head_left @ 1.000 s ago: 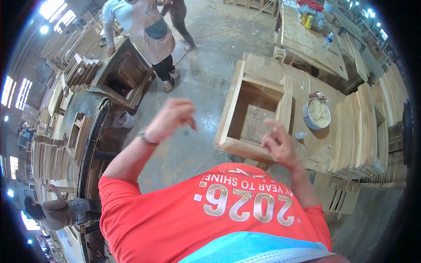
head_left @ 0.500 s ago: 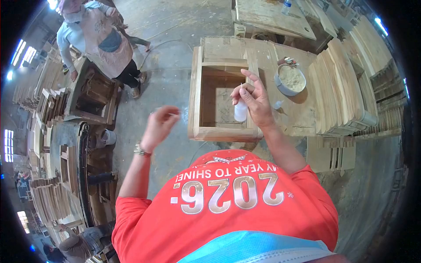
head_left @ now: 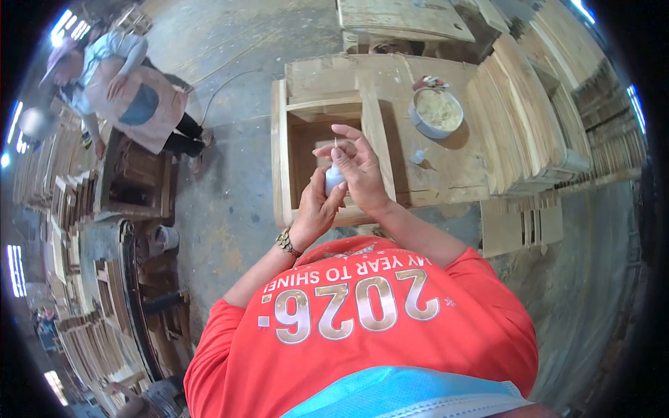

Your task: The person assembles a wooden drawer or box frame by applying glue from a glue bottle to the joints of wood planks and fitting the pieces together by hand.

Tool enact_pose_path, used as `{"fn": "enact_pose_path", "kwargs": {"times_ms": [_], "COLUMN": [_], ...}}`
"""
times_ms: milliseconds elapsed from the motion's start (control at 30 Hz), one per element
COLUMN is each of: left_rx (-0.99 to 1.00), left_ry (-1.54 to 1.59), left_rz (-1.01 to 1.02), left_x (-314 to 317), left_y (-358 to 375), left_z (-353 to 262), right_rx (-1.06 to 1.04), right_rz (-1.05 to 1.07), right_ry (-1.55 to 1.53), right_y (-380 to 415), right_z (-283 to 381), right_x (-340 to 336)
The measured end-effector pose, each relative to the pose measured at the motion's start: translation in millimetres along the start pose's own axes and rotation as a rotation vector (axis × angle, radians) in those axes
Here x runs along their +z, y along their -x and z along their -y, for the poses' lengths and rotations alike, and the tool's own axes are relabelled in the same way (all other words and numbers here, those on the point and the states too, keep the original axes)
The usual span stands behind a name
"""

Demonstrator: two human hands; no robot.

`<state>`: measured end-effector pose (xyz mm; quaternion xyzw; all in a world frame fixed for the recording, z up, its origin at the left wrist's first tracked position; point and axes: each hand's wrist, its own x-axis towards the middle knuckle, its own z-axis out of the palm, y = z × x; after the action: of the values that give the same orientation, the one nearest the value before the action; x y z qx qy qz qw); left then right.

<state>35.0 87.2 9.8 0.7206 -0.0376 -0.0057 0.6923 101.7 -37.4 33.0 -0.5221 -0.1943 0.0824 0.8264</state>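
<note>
A small translucent white squeeze bottle [head_left: 334,180] with a thin tip is held upright between both hands. My left hand [head_left: 315,212], with a watch at its wrist, is closed around the bottle's body. My right hand [head_left: 364,177] pinches the bottle near its top, with some fingers stretched past the tip. Behind the hands stands an open wooden cabinet frame [head_left: 281,153]; the hands are over its near part and hide some of its inside.
Right of the frame, a wooden worktable [head_left: 460,164] bears a white bowl [head_left: 438,131] of pale sawdust-like material and a small whitish nozzle-like piece [head_left: 419,157]. Wooden panels [head_left: 519,118] stand in a row beyond. A co-worker in an apron [head_left: 139,104] stands at the far left.
My left hand has come in from the left, where it was apart, and now grips the bottle's body. The view has shifted, and the co-worker leans differently.
</note>
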Motion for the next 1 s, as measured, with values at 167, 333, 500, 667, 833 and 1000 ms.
{"fn": "enact_pose_path", "kwargs": {"times_ms": [167,333,500,667,833,1000], "left_rx": [-0.038,-0.042,-0.048,-0.048,-0.058,-0.137], "left_ry": [-0.053,-0.15,-0.246,-0.31,-0.34,-0.335], "left_rz": [0.02,-0.015,-0.063,-0.089,-0.109,-0.056], "left_x": [0.7,8.7,16.9,28.8,42.5,58.6], "left_y": [-8.4,-18.7,-28.7,-39.9,-50.4,-51.8], "left_z": [-3.8,-1.5,4.7,1.9,2.9,7.4], "right_rx": [-0.044,-0.036,-0.089,-0.05,-0.017,0.108], "right_rz": [0.032,0.055,0.058,0.125,0.207,0.275], "right_ry": [0.014,0.144,0.302,0.34,0.414,0.323], "right_y": [-14.7,-25.1,-39.8,-52.2,-65.8,-76.2], "right_z": [6.8,22.2,24.7,32.5,31.3,33.9], "right_x": [-24.9,-45.3,-74.6,-102.0,-126.0,-148.5]}}
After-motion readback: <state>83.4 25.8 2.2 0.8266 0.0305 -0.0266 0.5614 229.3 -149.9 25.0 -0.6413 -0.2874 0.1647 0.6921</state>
